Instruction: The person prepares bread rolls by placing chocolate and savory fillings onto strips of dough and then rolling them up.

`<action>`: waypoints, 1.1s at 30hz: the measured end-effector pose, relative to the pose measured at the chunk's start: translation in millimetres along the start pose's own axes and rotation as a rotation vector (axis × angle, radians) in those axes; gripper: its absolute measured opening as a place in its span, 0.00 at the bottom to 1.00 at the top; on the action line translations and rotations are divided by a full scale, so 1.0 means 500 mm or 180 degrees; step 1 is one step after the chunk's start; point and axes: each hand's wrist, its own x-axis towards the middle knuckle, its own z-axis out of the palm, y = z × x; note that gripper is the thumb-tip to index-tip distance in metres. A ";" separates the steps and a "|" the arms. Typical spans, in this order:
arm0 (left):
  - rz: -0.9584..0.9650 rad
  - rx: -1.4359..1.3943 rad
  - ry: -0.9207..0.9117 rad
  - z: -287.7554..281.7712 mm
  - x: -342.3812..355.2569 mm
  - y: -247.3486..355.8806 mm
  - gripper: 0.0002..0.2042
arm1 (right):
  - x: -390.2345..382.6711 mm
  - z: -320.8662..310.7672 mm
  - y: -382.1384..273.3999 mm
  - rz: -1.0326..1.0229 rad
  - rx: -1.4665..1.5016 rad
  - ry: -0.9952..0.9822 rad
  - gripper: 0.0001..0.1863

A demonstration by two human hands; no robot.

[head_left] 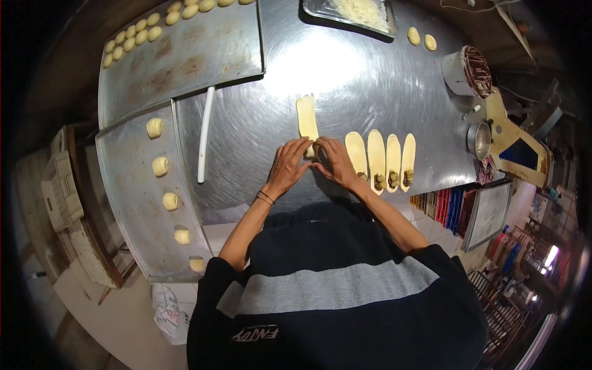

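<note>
A flat strip of dough lies lengthwise on the steel table, its far end slightly ragged. At its near end, my left hand and my right hand meet, with the fingers of both bent onto a thicker, folded part of the dough. Most of that part is hidden under my fingers. Just right of my right hand is a row of several oval dough strips, such as this flat dough piece. Small lumps of brown filling sit at their near ends.
Rolled dough pieces stand on a metal tray at left. Dough balls sit on the far-left tray. A white rod, a tray of pale shreds, a brown-smeared tub and a metal bowl are around.
</note>
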 end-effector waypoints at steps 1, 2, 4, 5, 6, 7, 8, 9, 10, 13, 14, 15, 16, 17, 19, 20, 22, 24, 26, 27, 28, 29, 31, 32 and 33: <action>-0.0107 0.0065 0.0027 0.002 0.002 -0.004 0.31 | 0.005 0.014 0.003 0.0107 0.0051 -0.0095 0.31; -0.0086 0.0078 0.0028 0.004 0.005 -0.012 0.31 | 0.015 0.020 0.008 0.0193 0.0110 -0.0200 0.31; -0.0200 -0.0067 0.0094 0.004 0.009 -0.027 0.30 | 0.033 0.021 0.023 0.0325 0.0207 -0.0372 0.31; -0.0204 -0.0053 0.0106 0.002 0.015 -0.029 0.30 | 0.041 0.018 0.029 0.0463 0.0309 -0.0578 0.30; -0.0215 -0.0125 0.0058 0.001 0.025 -0.032 0.30 | 0.049 0.012 0.037 0.0444 0.0320 -0.0584 0.30; -0.0232 -0.0196 0.0011 -0.001 0.035 -0.037 0.30 | 0.057 0.002 0.047 0.0579 0.0721 -0.0688 0.30; -0.0240 -0.0190 0.0032 -0.003 0.052 -0.039 0.30 | 0.065 -0.010 0.061 0.0716 0.1108 -0.0792 0.29; -0.0361 -0.0363 0.0084 -0.007 0.066 -0.043 0.30 | 0.077 -0.014 0.076 0.0760 0.1119 -0.0777 0.27; -0.0482 -0.0538 0.0136 -0.011 0.080 -0.047 0.30 | 0.089 -0.020 0.093 0.0829 0.1001 -0.0878 0.27; -0.0456 -0.0215 0.0393 -0.022 0.118 -0.074 0.31 | 0.147 -0.024 0.132 0.0834 0.0947 -0.0956 0.24; -0.0426 -0.0194 0.0513 -0.029 0.133 -0.083 0.29 | 0.169 -0.019 0.138 0.0918 0.0882 -0.0854 0.23; -0.0435 -0.0190 0.0523 -0.033 0.144 -0.087 0.29 | 0.186 -0.013 0.141 0.1003 0.0816 -0.0753 0.22; -0.0556 -0.0220 0.0622 -0.035 0.154 -0.090 0.28 | 0.197 -0.007 0.140 0.1062 0.0912 -0.0510 0.21; -0.0680 -0.0261 0.0711 -0.038 0.166 -0.086 0.27 | 0.200 -0.007 0.148 0.1066 0.0913 -0.0524 0.21; -0.0760 -0.0411 0.0727 -0.044 0.185 -0.074 0.25 | 0.202 -0.010 0.162 0.1173 0.0768 -0.0325 0.21; -0.0961 -0.0526 0.0558 -0.051 0.188 -0.065 0.24 | 0.199 -0.011 0.152 0.1342 0.0975 -0.0286 0.20; -0.1171 -0.0747 0.0324 -0.058 0.171 -0.060 0.24 | 0.190 -0.032 0.115 0.1252 0.1053 -0.0365 0.21; -0.0704 -0.0381 0.0320 -0.063 0.139 -0.049 0.25 | 0.177 -0.065 0.050 0.0899 0.0931 -0.0427 0.24; -0.0204 -0.0074 -0.0016 -0.071 0.122 -0.042 0.28 | 0.165 -0.052 0.043 0.0405 0.0504 -0.0421 0.25; -0.0200 -0.0093 -0.0045 -0.067 0.118 -0.043 0.28 | 0.159 -0.047 0.041 -0.0119 0.0060 -0.0389 0.26; -0.0169 0.0021 0.0000 -0.061 0.116 -0.045 0.27 | 0.151 -0.034 0.046 0.0011 0.0120 -0.0584 0.26; -0.0136 0.0147 0.0064 -0.064 0.126 -0.043 0.26 | 0.156 -0.031 0.058 0.0020 0.0117 -0.0581 0.26; -0.0155 -0.0009 -0.0089 -0.079 0.151 -0.048 0.24 | 0.167 -0.036 0.088 0.0328 0.0797 -0.0879 0.25; -0.0197 -0.0157 -0.0241 -0.089 0.161 -0.048 0.23 | 0.171 -0.038 0.105 0.0366 0.0699 -0.0876 0.25; -0.0189 -0.0144 -0.0256 -0.098 0.173 -0.053 0.23 | 0.187 -0.043 0.122 0.0370 0.0709 -0.0857 0.25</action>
